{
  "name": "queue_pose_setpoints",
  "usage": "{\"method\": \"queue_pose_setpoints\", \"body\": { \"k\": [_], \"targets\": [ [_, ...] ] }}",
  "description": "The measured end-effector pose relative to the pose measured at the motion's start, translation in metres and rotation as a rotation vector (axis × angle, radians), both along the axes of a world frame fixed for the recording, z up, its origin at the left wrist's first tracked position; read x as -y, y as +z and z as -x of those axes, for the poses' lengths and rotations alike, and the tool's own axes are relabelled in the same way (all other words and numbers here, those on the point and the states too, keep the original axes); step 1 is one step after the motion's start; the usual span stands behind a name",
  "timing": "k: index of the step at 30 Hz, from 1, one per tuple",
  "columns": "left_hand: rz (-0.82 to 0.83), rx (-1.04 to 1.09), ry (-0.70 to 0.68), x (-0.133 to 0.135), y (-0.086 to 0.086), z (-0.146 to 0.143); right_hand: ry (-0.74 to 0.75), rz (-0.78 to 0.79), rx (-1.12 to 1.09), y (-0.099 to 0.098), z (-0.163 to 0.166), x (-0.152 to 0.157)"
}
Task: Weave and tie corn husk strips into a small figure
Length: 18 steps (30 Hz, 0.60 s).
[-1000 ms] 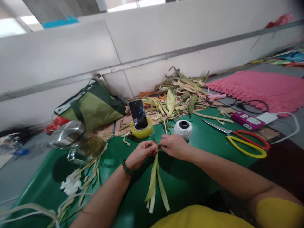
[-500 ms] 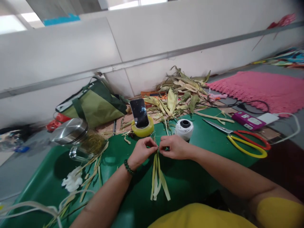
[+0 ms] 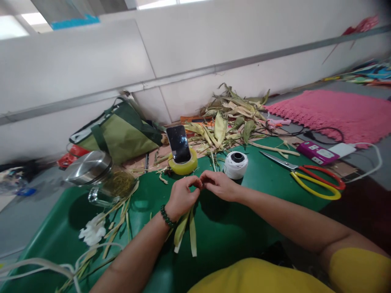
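My left hand (image 3: 185, 196) is closed in a pinch on a small bunch of corn husk strips (image 3: 193, 236). The strips' upper ends are hidden behind the fingers, and their loose ends hang down and fan out over the green tabletop (image 3: 232, 236). My right hand (image 3: 219, 185) meets it from the right, fingertips pinched together at the left fingertips; whatever lies between them is too small to make out. Just behind my right hand stands a spool of white thread (image 3: 236, 169). A phone (image 3: 178, 143) leans upright in a yellow roll of tape (image 3: 183, 165) beyond my left hand.
Scissors (image 3: 317, 183) with red and yellow handles lie at right, near a purple power strip (image 3: 317, 153). A pile of corn husks (image 3: 220, 128) lies along the wall. At left are a glass jar (image 3: 117, 183), crumpled tissue (image 3: 92, 231) and a green bag (image 3: 122, 136).
Both hands have turned and drawn together at the fingertips. The husk strips have swung left and now hang partly behind my left hand. The thread stretched between the hands no longer shows.
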State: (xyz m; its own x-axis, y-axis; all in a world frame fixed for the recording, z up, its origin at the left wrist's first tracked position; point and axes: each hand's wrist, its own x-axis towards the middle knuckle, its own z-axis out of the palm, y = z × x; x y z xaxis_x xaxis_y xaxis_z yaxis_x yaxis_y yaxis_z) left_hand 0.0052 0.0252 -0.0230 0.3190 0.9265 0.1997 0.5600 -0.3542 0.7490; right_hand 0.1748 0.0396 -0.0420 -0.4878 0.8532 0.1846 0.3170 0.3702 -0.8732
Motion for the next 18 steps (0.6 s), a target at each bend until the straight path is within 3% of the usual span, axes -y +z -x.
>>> {"method": "queue_pose_setpoints", "body": {
  "k": [5, 11, 18],
  "targets": [
    [0.014, 0.069, 0.036, -0.0038, -0.0018, 0.0018, -0.026, 0.010, 0.016, -0.0039, 0.0020, -0.0001],
    [-0.064, -0.019, 0.064, -0.0023, -0.0022, 0.0014, -0.039, 0.101, -0.009, -0.0047, 0.0039, -0.0020],
    [-0.124, -0.028, 0.101, 0.0023, -0.0018, -0.0014, 0.010, 0.302, -0.182, -0.0066, 0.0052, -0.0056]
  ]
}}
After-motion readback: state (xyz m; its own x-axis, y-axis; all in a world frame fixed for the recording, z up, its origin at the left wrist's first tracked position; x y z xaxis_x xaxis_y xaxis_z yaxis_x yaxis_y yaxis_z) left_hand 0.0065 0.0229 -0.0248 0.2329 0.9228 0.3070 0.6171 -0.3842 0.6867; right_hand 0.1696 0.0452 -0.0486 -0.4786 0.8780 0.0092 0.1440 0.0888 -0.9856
